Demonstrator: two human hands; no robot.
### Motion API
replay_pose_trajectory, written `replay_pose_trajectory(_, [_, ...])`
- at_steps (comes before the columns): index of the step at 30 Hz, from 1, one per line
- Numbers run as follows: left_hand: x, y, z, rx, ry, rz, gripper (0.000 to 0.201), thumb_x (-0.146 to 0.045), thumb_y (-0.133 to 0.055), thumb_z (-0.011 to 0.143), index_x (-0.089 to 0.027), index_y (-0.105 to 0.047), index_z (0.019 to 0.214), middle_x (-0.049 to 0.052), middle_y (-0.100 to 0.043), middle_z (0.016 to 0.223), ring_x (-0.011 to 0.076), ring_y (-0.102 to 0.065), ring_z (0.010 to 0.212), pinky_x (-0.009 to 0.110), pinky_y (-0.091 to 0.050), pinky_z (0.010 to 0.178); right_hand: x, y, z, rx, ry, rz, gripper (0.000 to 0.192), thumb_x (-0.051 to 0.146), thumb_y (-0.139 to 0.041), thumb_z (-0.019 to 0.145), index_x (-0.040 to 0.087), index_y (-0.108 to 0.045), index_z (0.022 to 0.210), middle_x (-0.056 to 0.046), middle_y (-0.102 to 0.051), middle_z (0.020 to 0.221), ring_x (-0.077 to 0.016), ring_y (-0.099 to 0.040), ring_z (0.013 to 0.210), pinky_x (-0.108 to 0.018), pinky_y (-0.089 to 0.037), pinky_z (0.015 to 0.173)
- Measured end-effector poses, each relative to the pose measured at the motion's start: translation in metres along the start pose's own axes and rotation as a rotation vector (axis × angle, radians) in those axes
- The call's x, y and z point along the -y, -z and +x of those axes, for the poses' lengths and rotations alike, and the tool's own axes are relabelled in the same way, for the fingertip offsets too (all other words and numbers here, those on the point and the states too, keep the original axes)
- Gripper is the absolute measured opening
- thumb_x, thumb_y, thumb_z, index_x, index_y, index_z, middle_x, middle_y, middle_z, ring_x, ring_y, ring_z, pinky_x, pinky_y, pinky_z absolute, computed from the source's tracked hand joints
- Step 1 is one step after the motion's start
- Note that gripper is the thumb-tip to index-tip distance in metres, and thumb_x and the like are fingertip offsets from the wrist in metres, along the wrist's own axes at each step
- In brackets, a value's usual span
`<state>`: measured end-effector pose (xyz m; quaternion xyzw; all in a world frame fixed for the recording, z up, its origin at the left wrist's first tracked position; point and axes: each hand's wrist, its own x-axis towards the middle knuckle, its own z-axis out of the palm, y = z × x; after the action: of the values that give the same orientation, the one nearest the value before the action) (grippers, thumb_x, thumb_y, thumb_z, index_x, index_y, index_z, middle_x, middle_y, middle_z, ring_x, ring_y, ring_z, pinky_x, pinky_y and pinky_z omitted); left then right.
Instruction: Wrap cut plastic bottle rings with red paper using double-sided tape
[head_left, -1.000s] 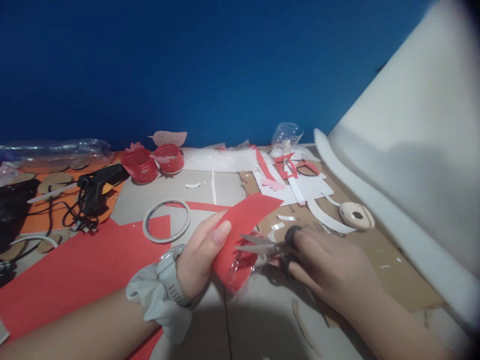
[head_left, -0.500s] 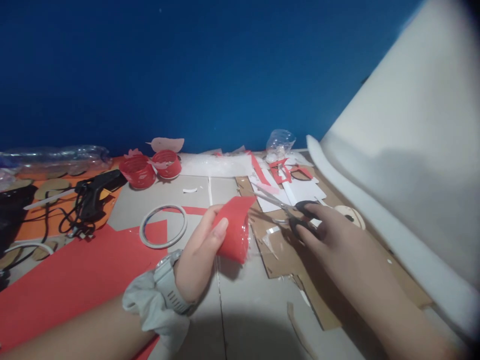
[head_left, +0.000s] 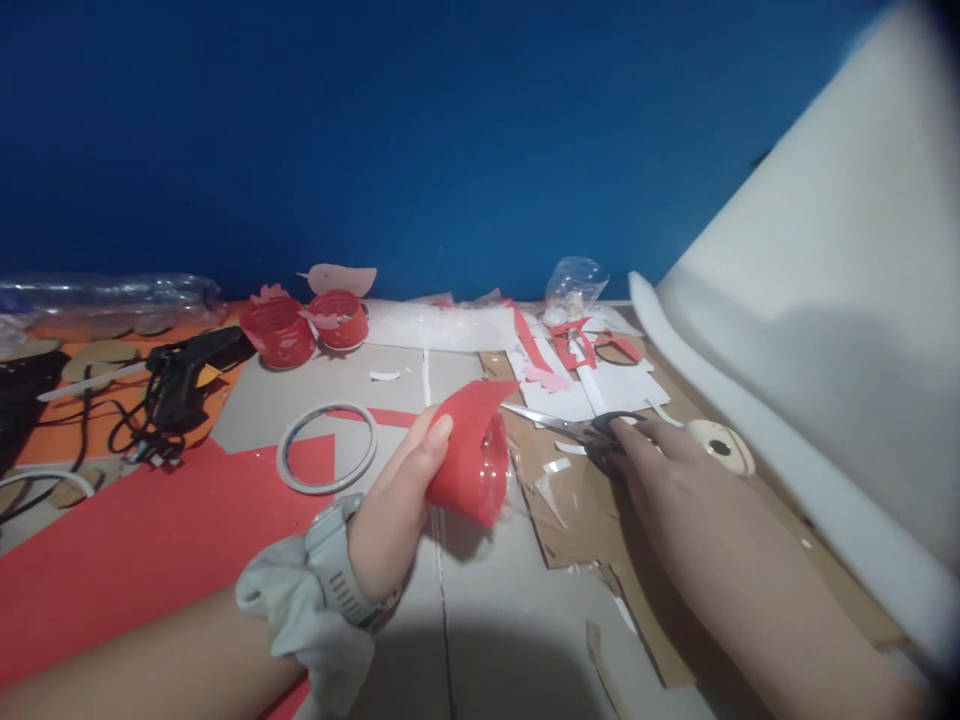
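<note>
My left hand (head_left: 397,510) is closed around a piece of red paper (head_left: 461,450) wrapped about a clear plastic cylinder (head_left: 495,460), whose open end faces right. One pointed corner of the paper sticks up at the top. To the right, my right hand (head_left: 671,470) grips the black handles of a pair of scissors (head_left: 551,417), low over the cardboard (head_left: 577,515). The scissor blades are together and point left toward the red paper, apart from it. Part of the handles is hidden by my fingers.
A tape roll (head_left: 283,460) lies by red paper sheets (head_left: 150,560) at left. Behind stand two red-wrapped rings (head_left: 277,335), a glue gun (head_left: 184,385) and a plastic bottle (head_left: 112,300). Paper scraps (head_left: 559,465) litter the cardboard; a cream corded device (head_left: 720,447) sits right.
The scissor blades, spread before, have come together. My right hand has lowered with them toward the cardboard. My left hand still holds the red paper and plastic, with little movement.
</note>
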<state>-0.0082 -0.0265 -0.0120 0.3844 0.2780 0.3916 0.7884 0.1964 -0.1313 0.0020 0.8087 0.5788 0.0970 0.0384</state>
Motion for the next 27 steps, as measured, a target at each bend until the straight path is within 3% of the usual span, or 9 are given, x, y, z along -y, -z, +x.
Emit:
replay_pose_trajectory(2, [-0.005,-0.005,0.002,-0.013,0.03,-0.046,0.035,-0.05,-0.063,0.079,-0.018,-0.07,0.091,0.004,-0.073,0.1,0.0275,-0.059,0.114,0.036,-0.041,0.104,-0.002,-0.002,0.001,0.008,0.022,-0.031,0.033,0.012,-0.038,0.093,0.009,-0.052,0.123,-0.019,-0.057,0.119,-0.0299,-0.061,0.089,-0.035,-0.046,0.059])
replay_pose_trajectory(6, [-0.011,-0.011,0.005,0.045,0.102,-0.143,0.035,-0.046,-0.059,0.079,-0.015,-0.067,0.095,0.007,-0.073,0.093,0.0272,-0.07,0.083,0.039,-0.058,0.075,-0.004,-0.001,0.003,0.017,-0.027,0.009,0.025,0.02,-0.042,0.094,0.012,-0.055,0.114,-0.015,-0.062,0.104,-0.0273,-0.061,0.078,-0.034,-0.043,0.055])
replay_pose_trajectory(11, [-0.015,-0.006,0.01,0.132,0.172,-0.192,0.04,-0.044,-0.044,0.087,-0.011,-0.067,0.093,0.01,-0.072,0.084,0.0224,-0.068,0.062,0.033,-0.056,0.05,-0.005,0.003,0.006,-0.052,-0.071,0.1,0.02,0.024,-0.041,0.096,0.017,-0.057,0.105,-0.01,-0.065,0.096,-0.0249,-0.061,0.079,-0.03,-0.039,0.053])
replay_pose_trajectory(17, [-0.019,-0.003,0.013,0.082,0.204,-0.258,0.047,-0.049,-0.035,0.09,-0.014,-0.067,0.089,0.008,-0.07,0.078,0.0196,-0.063,0.057,0.031,-0.053,0.046,-0.002,0.002,0.006,-0.04,-0.046,0.023,0.024,0.023,-0.038,0.096,0.015,-0.059,0.106,-0.013,-0.063,0.107,-0.0248,-0.062,0.075,-0.031,-0.036,0.051])
replay_pose_trajectory(22, [-0.018,-0.003,0.013,0.101,0.228,-0.208,0.049,-0.054,-0.035,0.088,-0.014,-0.065,0.091,0.008,-0.069,0.075,0.0194,-0.062,0.052,0.033,-0.053,0.047,-0.011,0.003,0.007,-0.079,-0.01,0.054,0.02,0.026,-0.046,0.093,0.018,-0.062,0.102,-0.01,-0.067,0.099,-0.0275,-0.062,0.08,-0.034,-0.039,0.058])
replay_pose_trajectory(27, [-0.017,-0.002,0.015,0.122,0.236,-0.194,0.05,-0.053,-0.032,0.089,-0.013,-0.062,0.095,0.011,-0.07,0.082,0.0195,-0.062,0.052,0.034,-0.053,0.047,-0.006,0.005,0.006,-0.206,0.063,0.113,0.028,0.021,-0.05,0.088,0.016,-0.061,0.113,-0.011,-0.062,0.115,-0.0286,-0.061,0.089,-0.039,-0.045,0.07])
